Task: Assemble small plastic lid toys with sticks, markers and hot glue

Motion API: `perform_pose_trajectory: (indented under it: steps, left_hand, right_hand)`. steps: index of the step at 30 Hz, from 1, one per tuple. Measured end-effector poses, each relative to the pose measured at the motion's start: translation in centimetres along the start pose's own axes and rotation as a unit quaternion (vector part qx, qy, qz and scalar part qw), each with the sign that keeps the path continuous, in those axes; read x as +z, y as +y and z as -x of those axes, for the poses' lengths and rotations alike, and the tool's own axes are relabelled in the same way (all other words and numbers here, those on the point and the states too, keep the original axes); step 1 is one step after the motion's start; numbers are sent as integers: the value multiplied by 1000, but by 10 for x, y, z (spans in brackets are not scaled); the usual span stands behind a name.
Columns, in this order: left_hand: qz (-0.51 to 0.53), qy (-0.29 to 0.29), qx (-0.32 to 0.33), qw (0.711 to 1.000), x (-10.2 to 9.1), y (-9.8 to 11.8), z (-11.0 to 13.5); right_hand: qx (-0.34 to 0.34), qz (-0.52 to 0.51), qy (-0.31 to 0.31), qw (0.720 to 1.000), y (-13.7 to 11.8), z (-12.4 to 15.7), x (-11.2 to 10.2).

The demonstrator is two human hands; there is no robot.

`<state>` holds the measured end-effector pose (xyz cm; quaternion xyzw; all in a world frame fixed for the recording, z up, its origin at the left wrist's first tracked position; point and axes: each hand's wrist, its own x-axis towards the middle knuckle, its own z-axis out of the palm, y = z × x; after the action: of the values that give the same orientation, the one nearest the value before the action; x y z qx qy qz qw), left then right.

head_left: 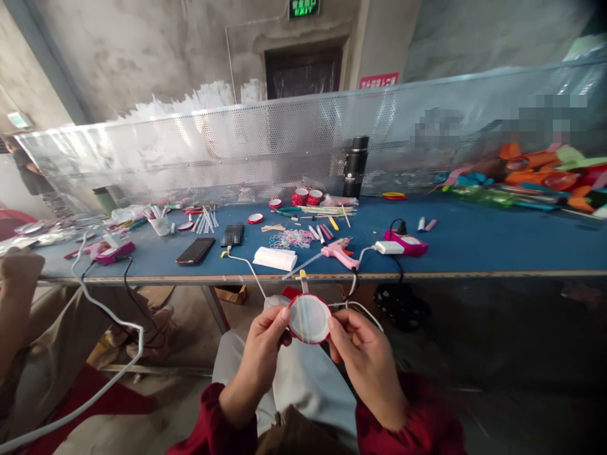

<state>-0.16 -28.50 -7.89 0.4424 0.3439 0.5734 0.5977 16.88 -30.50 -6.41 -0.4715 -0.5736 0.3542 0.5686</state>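
Observation:
Both of my hands hold a small round disc (pixel 310 318) with a red rim and a pale face, over my lap below the table edge. My left hand (pixel 262 344) pinches its left rim, fingers closed. Pinching the right rim is my right hand (pixel 365 354), fingers also closed. A thin yellow band crosses the disc's face and a stick pokes out from its top. A pink glue gun (pixel 337 251) lies on the blue table (pixel 474 243) just beyond my hands.
On the table lie a black phone (pixel 195 250), a white block (pixel 275 258), coloured rubber bands (pixel 292 238), red tape rolls (pixel 306 196), a black flask (pixel 355 166) and sticks. Another person's arm (pixel 16 297) is at the left. A perforated metal screen (pixel 265 145) backs the table.

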Motion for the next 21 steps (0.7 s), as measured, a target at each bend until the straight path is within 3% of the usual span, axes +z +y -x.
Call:
perform_pose_trajectory:
  steps: [5, 12, 17, 21]
  left_hand:
    - [72, 19, -32, 997, 2, 4, -6]
    - [226, -10, -70, 971, 11, 16, -12]
    - [269, -20, -99, 958, 14, 17, -10]
    - [281, 6, -87, 956, 15, 17, -10]
  right_hand:
    - [-4, 25, -8, 1000, -2, 0, -3]
    - [13, 52, -31, 998, -10, 9, 1]
    - [1, 70, -34, 997, -7, 9, 3]
    - [-14, 81, -23, 996, -6, 5, 2]
